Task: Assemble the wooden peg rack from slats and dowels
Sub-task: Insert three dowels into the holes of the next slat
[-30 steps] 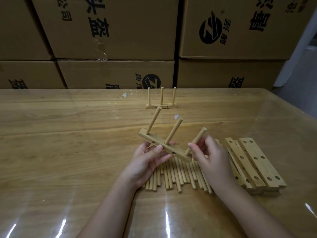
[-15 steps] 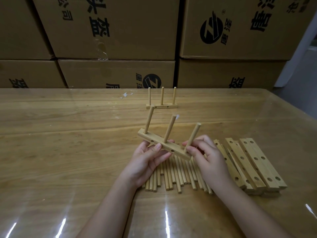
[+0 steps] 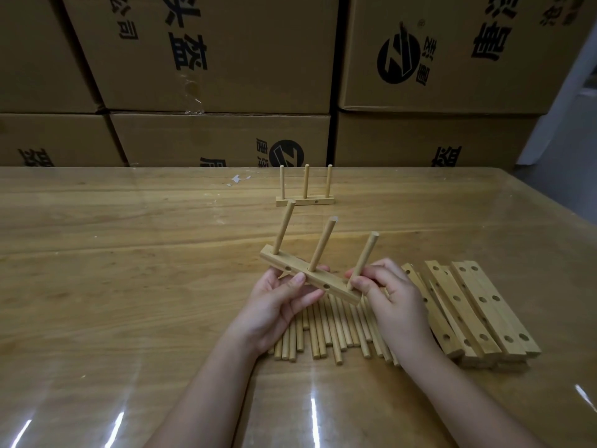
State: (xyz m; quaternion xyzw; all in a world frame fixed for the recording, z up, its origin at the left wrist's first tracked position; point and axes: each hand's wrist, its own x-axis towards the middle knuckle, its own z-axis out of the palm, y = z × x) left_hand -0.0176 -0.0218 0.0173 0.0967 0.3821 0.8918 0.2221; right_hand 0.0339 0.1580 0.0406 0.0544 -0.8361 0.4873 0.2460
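Observation:
I hold a wooden slat (image 3: 307,275) above the table, tilted down to the right, with three dowels standing in it. My left hand (image 3: 277,305) grips the slat's left half, thumb across its front face. My right hand (image 3: 392,299) pinches the base of the rightmost dowel (image 3: 365,258) where it enters the slat. Loose dowels (image 3: 326,334) lie in a row under my hands. A stack of drilled slats (image 3: 475,312) lies to the right. A finished three-peg rack (image 3: 305,197) stands farther back.
Stacked cardboard boxes (image 3: 226,59) line the far edge of the glossy wooden table (image 3: 113,270). A small white scrap (image 3: 239,180) lies near the back edge. The table's right edge runs diagonally past the slat stack.
The rightmost dowel has swung from a slanted angle to nearly parallel with the other two and sits in the slat. My right hand slid down to its base.

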